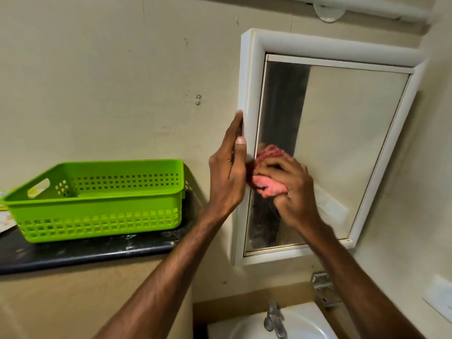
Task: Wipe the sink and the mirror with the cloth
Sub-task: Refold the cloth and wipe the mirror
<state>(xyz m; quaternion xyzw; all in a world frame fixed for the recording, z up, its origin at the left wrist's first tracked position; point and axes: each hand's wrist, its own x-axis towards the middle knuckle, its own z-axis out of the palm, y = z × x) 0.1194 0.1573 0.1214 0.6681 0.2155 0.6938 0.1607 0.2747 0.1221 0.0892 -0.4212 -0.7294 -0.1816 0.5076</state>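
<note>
A white-framed mirror [342, 133] hangs on the wall at the right. My right hand [291, 189] is shut on a bunched pink cloth [267, 185] and presses it against the lower left of the glass. My left hand [228, 176] grips the mirror's left frame edge, fingers behind it and thumb on the front. Below, part of the white sink [305, 321] shows with a metal tap [274, 319] at its back.
A green plastic basket [97, 216] stands on a dark shelf [80, 253] to the left of the mirror. A metal fitting [322, 287] sticks out of the wall under the mirror. A small hook [198, 99] sits on the wall.
</note>
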